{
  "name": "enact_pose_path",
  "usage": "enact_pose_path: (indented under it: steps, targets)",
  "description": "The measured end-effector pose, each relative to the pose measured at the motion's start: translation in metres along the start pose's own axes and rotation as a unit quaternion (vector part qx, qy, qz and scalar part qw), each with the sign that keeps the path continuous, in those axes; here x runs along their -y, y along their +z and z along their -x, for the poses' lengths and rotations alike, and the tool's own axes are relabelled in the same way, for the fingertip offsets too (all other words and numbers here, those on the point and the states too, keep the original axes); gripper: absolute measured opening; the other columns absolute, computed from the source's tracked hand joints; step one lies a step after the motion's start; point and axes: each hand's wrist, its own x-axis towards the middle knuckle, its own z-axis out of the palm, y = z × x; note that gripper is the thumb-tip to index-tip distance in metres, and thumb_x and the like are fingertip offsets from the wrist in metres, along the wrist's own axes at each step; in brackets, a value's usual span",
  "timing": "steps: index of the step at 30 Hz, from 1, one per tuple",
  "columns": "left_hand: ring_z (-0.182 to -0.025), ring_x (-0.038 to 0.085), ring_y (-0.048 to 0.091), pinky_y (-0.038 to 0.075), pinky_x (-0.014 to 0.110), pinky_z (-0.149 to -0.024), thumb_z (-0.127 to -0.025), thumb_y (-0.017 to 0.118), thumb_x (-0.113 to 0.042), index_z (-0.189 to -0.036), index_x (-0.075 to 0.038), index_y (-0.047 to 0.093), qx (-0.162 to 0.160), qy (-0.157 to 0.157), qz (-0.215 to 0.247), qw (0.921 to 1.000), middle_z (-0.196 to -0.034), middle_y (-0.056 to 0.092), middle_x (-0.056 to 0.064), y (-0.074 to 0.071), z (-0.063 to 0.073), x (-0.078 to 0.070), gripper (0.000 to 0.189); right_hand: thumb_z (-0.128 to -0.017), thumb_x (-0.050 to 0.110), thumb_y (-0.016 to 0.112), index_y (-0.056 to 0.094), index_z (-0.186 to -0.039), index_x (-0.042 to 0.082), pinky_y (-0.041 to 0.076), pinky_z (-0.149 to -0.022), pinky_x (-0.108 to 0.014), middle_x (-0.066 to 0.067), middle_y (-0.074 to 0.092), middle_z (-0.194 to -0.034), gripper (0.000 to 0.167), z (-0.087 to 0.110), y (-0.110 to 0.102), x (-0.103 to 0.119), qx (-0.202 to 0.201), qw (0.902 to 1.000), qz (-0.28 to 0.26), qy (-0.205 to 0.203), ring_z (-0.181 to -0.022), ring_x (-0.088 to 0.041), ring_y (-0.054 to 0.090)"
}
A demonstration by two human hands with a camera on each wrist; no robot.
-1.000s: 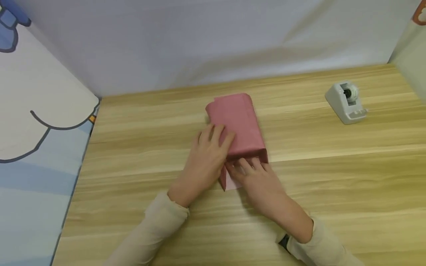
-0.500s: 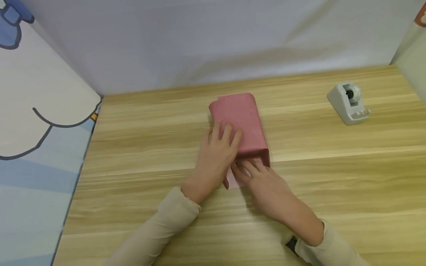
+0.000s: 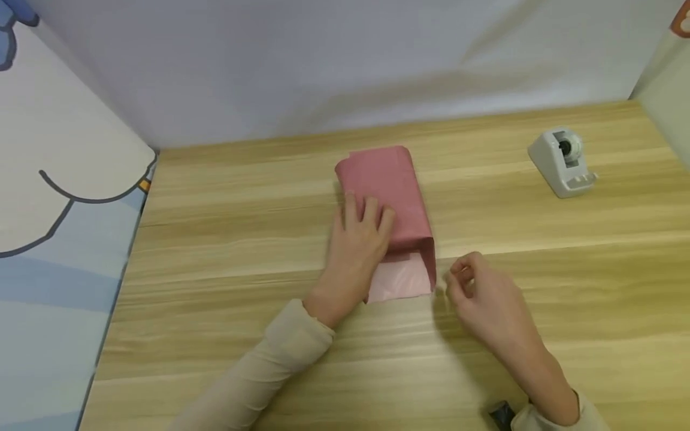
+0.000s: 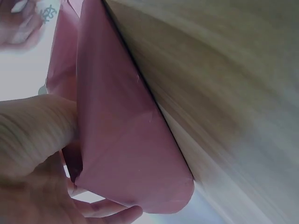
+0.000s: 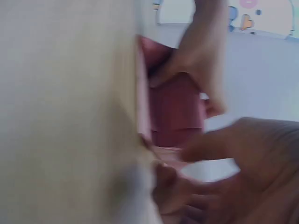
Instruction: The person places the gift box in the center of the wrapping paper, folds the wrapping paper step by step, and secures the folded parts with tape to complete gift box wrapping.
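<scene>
Lies lengthwise near the middle of the tabletop (image 3: pixel 242 227), the red package (image 3: pixel 383 179), with its open end turned to the near side, presumably for easy access by both hands. Holds its near left corner with the left hand (image 3: pixel 353 245): with fingers (image 3: pixel 369 212) spread over the top and, to judge by both wrist views, with the thumb tucked inside the opening, so lightly clamped on the paper. Seems meant to stop any sliding and to check the loose left side from springing outward. Holds the right hand (image 3: pixel 498 305) just beside the near right corner, apart from the paper in the head view, with fingers loosely curled, thumb close to forefinger and nothing visible between; likely placed there for reach of the right side fold (image 3: pixel 429 257). Leaves the tape dispenser (image 3: pixel 555 164) at the back right, well apart from both hands, perhaps for working room.

Looks dusty red and smooth on top, with softly rounded long edges and a small step in the paper at the far left. Shows a shadowed hollow at the near end, with a pale pink flap (image 3: pixel 404 281) running out below, apparently flat. Shows faint creases along the left side. Cannot tell the contents.
</scene>
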Motion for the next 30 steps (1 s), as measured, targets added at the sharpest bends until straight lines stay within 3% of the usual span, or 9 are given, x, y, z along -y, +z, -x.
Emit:
enact_pose_path:
  steps: [4, 7, 10, 15, 23, 30]
  targets:
    - [-0.131, 0.044, 0.054, 0.056, 0.046, -0.102, -0.093, 0.072, -0.011, -0.121, -0.013, 0.053, 0.0, -0.01, -0.006, 0.9999, -0.128, 0.057, 0.015, -0.001, 0.0, 0.001, 0.034, -0.099, 0.024, 0.067, 0.063, -0.108, 0.003, 0.047, -0.058, -0.03, -0.007, 0.073, -0.084, 0.023, -0.006, 0.006, -0.005, 0.072, 0.9967, 0.037, 0.007, -0.067, -0.014, 0.061]
    - [-0.133, 0.045, 0.053, 0.056, 0.046, -0.102, -0.09, 0.076, -0.015, -0.122, -0.013, 0.052, 0.015, -0.008, -0.012, 0.9998, -0.131, 0.057, 0.016, -0.001, 0.0, 0.001, 0.039, -0.099, 0.029, 0.07, 0.065, -0.102, 0.004, 0.046, -0.056, -0.032, -0.006, 0.071, -0.08, 0.026, -0.013, 0.009, -0.002, 0.081, 0.9942, 0.071, 0.0, -0.065, -0.017, 0.06]
    - [-0.134, 0.047, 0.053, 0.056, 0.045, -0.1, -0.09, 0.077, -0.018, -0.122, -0.013, 0.052, 0.027, -0.005, -0.017, 0.9995, -0.131, 0.057, 0.016, -0.001, 0.0, -0.002, 0.041, -0.097, 0.024, 0.07, 0.064, -0.088, 0.008, 0.041, -0.051, -0.031, -0.003, 0.065, -0.072, 0.02, -0.017, 0.011, 0.001, 0.092, 0.9902, 0.103, -0.021, -0.06, -0.016, 0.055]
    - [-0.133, 0.048, 0.054, 0.057, 0.044, -0.097, -0.093, 0.074, -0.018, -0.121, -0.014, 0.051, 0.032, -0.007, -0.017, 0.9993, -0.129, 0.056, 0.014, -0.001, -0.002, -0.005, 0.037, -0.091, 0.012, 0.072, 0.052, -0.072, 0.014, 0.034, -0.047, -0.029, 0.001, 0.05, -0.061, 0.027, -0.016, 0.012, -0.002, 0.076, 0.9844, 0.144, -0.067, -0.055, -0.015, 0.046]
    - [-0.133, 0.049, 0.054, 0.057, 0.043, -0.098, -0.095, 0.072, -0.017, -0.123, -0.013, 0.05, 0.034, -0.004, -0.015, 0.9993, -0.131, 0.055, 0.015, -0.003, -0.002, -0.002, 0.035, -0.099, 0.029, 0.069, 0.061, -0.088, 0.01, 0.035, -0.047, -0.03, 0.0, 0.056, -0.066, 0.023, -0.021, 0.014, -0.003, 0.067, 0.9886, 0.124, -0.052, -0.056, -0.014, 0.048]
    - [-0.131, 0.048, 0.054, 0.057, 0.043, -0.096, -0.096, 0.071, -0.018, -0.12, -0.012, 0.051, 0.021, -0.002, -0.019, 0.9996, -0.13, 0.056, 0.015, -0.004, -0.004, -0.003, 0.032, -0.096, 0.012, 0.065, 0.052, -0.076, 0.012, 0.031, -0.046, -0.029, 0.001, 0.044, -0.06, 0.024, -0.024, 0.016, -0.002, 0.038, 0.9855, 0.144, -0.081, -0.054, -0.014, 0.041]
